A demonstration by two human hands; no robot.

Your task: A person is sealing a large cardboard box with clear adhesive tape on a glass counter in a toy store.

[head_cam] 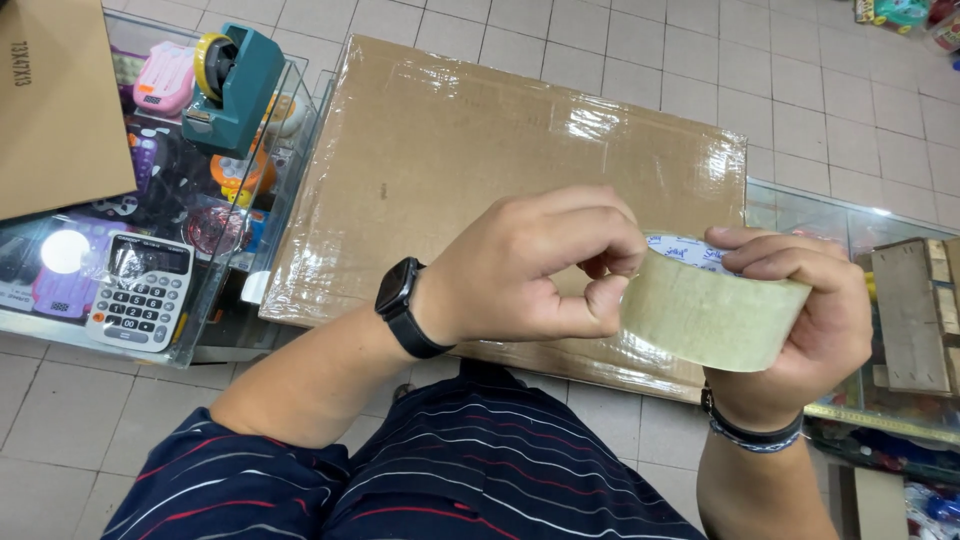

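Observation:
My right hand grips a wide roll of clear packing tape, fingers curled over its top edge. My left hand, with a black watch on the wrist, pinches at the roll's left side with thumb and fingertips. Both hands hover over the near edge of a large flat cardboard box wrapped in shiny clear film, which bridges two glass counters.
A glass display counter at left carries a teal tape dispenser, a calculator and a brown cardboard sheet. A second glass counter with a wooden piece stands at right. Tiled floor lies beyond.

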